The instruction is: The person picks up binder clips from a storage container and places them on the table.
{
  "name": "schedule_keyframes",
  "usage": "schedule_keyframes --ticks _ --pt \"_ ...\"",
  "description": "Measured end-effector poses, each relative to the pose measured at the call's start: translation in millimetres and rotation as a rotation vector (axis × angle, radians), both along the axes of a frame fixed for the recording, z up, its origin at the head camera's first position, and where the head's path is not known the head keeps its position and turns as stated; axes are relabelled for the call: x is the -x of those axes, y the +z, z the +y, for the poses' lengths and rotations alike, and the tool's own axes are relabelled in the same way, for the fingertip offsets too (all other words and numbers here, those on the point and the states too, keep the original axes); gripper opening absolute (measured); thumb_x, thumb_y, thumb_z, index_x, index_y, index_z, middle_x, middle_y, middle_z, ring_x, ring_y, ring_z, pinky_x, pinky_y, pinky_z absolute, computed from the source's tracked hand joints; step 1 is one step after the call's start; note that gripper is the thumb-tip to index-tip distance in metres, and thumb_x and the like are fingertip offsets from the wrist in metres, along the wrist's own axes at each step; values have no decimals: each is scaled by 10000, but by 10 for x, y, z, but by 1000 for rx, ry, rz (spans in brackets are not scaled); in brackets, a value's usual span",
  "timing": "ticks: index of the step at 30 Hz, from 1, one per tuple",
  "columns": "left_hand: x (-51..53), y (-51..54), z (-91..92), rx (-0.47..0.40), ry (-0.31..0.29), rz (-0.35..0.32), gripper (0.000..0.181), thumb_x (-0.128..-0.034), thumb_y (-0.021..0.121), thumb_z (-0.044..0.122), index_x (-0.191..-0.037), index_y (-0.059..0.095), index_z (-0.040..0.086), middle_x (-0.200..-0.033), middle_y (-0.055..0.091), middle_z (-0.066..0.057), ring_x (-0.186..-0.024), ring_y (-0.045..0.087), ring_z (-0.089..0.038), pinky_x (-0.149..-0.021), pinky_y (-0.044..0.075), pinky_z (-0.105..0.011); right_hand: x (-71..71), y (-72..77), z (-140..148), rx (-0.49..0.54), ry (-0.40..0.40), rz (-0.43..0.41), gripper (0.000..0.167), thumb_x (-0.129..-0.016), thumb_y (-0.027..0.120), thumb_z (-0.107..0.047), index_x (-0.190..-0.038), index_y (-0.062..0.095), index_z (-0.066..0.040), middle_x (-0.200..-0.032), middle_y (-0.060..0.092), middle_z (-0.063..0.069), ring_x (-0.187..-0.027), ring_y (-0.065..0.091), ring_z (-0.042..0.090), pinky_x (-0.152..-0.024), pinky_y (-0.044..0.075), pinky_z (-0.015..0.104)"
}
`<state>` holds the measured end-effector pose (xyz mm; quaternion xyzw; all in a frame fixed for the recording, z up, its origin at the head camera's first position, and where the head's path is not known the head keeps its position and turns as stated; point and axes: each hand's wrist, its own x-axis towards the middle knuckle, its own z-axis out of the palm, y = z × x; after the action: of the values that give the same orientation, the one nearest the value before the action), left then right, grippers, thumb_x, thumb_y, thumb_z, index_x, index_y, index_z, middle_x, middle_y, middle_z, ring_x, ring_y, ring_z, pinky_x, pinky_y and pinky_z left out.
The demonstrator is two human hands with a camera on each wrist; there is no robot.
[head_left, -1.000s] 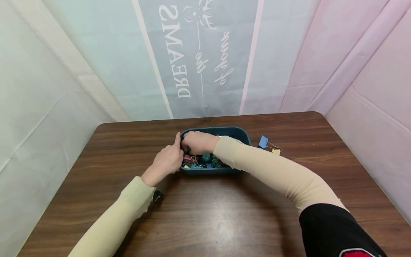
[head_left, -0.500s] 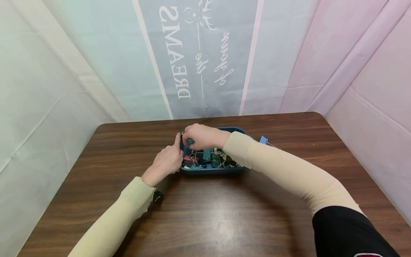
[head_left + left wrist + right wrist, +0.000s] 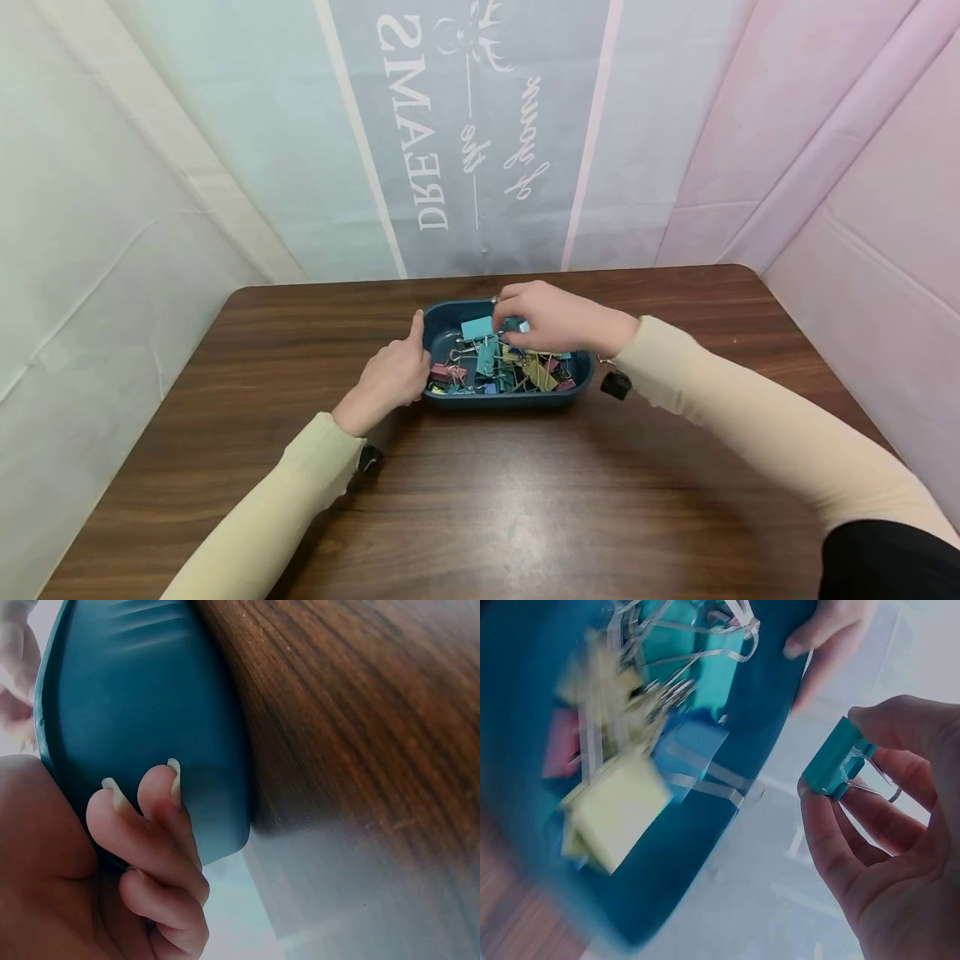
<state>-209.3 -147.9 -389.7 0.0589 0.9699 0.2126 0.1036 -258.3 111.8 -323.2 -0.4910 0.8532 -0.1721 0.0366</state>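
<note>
A dark teal bin (image 3: pixel 502 401) full of binder clips stands near the table's back edge. My left hand (image 3: pixel 392 371) grips its left end; in the left wrist view the fingers of that hand (image 3: pixel 150 862) curl against the bin's outer wall (image 3: pixel 142 697). In the right wrist view my right hand (image 3: pixel 900 802) pinches a teal binder clip (image 3: pixel 836 759) between thumb and fingers. The head view has the right hand (image 3: pixel 558 318) over the bin's back right part. Blue (image 3: pixel 694 754) and yellow clips (image 3: pixel 622 810) lie inside the bin.
The brown table (image 3: pixel 487 500) extends around the bin, with a printed curtain (image 3: pixel 510 133) behind it. Small black objects hang at the left cuff (image 3: pixel 369 458) and right cuff (image 3: pixel 616 384).
My right hand has moved right from the bin's left end, uncovering clips there. The left hand stays at the left end. The blue clip on the table right of the bin is now hidden.
</note>
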Motion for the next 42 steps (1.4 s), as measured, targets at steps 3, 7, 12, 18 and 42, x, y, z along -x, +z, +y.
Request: schedule_keyframes --ticks 3,7,12,18,42 --pt "-8 9 -6 6 5 6 693 -1046 402 197 -1596 4 56 -553 578 -54 -421 555 -207 -400 413 -312 -17 -23 246 30 -42 18 129 -936 658 -140 -1036 740 -139 -1052 613 -18 -768 544 121 -720 480 318" --pt "-3 15 2 2 13 1 694 -1044 402 205 -1597 8 63 -557 583 -57 -427 562 -209 -409 429 -318 -14 -63 599 37 -134 21 127 -936 675 -150 -1045 739 -134 -1049 612 -18 -724 549 97 -699 487 325" --pt "3 -7 4 -8 14 -4 694 -1044 407 205 -1598 12 67 -564 586 -58 -432 571 -207 -417 447 -323 57 -226 1048 15 -237 27 127 -936 662 -114 -1038 737 -125 -1049 627 -1 -767 585 92 -714 510 354" --pt "-10 -9 4 -16 13 -4 697 -1042 416 197 -1596 17 60 -563 574 -66 -424 557 -215 -403 431 -311 104 -428 1471 -19 -309 18 113 -909 680 -80 -999 741 -111 -1044 647 33 -753 578 120 -670 491 361" --pt "-6 -5 1 18 14 22 700 -1046 431 216 -1598 30 56 -564 538 -72 -409 497 -215 -387 368 -285 211 -663 1931 -144 -408 -58 163 -827 746 -10 -883 742 -163 -982 647 39 -805 573 207 -688 485 386"
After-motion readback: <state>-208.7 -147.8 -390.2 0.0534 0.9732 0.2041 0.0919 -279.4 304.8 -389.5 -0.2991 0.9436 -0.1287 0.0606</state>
